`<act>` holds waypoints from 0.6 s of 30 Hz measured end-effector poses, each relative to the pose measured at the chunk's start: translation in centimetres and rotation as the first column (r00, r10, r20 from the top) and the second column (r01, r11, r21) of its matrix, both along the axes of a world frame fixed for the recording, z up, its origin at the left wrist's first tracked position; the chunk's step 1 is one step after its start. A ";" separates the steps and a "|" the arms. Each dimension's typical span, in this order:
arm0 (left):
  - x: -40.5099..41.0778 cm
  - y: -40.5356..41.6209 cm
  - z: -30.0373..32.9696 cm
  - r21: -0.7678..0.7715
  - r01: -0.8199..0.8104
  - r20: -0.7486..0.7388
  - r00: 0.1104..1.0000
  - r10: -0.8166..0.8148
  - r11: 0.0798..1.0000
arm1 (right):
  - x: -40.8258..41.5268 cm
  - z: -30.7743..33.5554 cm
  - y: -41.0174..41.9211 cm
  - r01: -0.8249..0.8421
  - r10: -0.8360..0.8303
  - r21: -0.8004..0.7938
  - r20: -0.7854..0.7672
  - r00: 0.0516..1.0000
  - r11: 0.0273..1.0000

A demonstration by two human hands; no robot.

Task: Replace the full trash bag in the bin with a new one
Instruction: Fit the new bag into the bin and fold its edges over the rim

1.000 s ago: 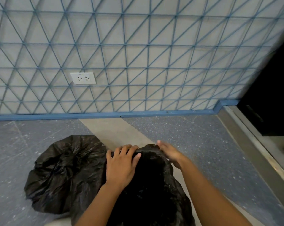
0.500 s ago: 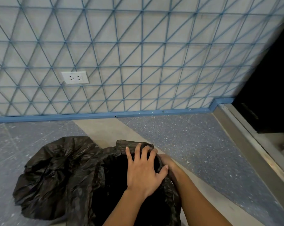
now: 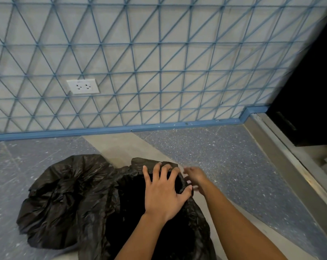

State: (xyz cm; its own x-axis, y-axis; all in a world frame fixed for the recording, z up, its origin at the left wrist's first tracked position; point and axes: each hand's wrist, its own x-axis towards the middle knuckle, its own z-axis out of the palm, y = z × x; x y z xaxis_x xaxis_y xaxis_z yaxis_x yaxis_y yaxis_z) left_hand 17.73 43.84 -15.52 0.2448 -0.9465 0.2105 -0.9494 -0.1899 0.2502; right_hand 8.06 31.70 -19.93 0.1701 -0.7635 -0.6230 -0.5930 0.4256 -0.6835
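A full, tied black trash bag (image 3: 65, 199) lies on the floor at the lower left. Just right of it a new black bag (image 3: 198, 218) is draped over the bin, with its mouth gaping dark; the bin itself is hidden under the plastic. My left hand (image 3: 162, 194) lies flat on the far right part of the bag's rim, fingers spread, thumb at the edge. My right hand (image 3: 196, 177) is blurred just right of that rim, with its fingertips at the plastic and the fingers apart.
A wall with blue triangle lines (image 3: 158, 72) and a white socket (image 3: 83, 86) stands close behind. A blue skirting (image 3: 158, 126) runs along its foot. A metal door threshold (image 3: 290, 166) and a dark doorway (image 3: 312, 91) are at the right.
My left hand slid rightward along the bag's rim. My right hand came out from under it to the rim's right side. The view shifted slightly.
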 end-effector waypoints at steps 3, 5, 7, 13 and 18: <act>0.1 0.0 0.3 0.042 0.000 -0.008 1.000 0.000 0.999 | -4.3 0.8 2.8 -0.021 -0.047 0.385 0.167 0.985 0.923; 0.0 -0.1 0.4 0.066 0.001 -0.014 1.000 -0.001 0.998 | -5.6 0.7 5.1 -0.095 -0.102 0.508 0.346 0.933 0.856; -0.1 -0.2 0.5 0.084 0.004 -0.011 1.000 -0.003 0.996 | -5.3 0.8 6.6 -0.071 -0.188 0.469 0.482 0.856 0.880; 0.1 0.2 1.7 0.201 0.038 -0.028 0.999 -0.033 0.979 | -4.0 -0.3 7.5 0.245 -0.297 0.197 0.306 0.904 0.949; -1.5 2.0 3.1 0.117 0.069 -0.081 0.995 -0.060 0.991 | -7.3 1.3 9.5 0.345 -0.429 0.336 0.220 0.876 0.876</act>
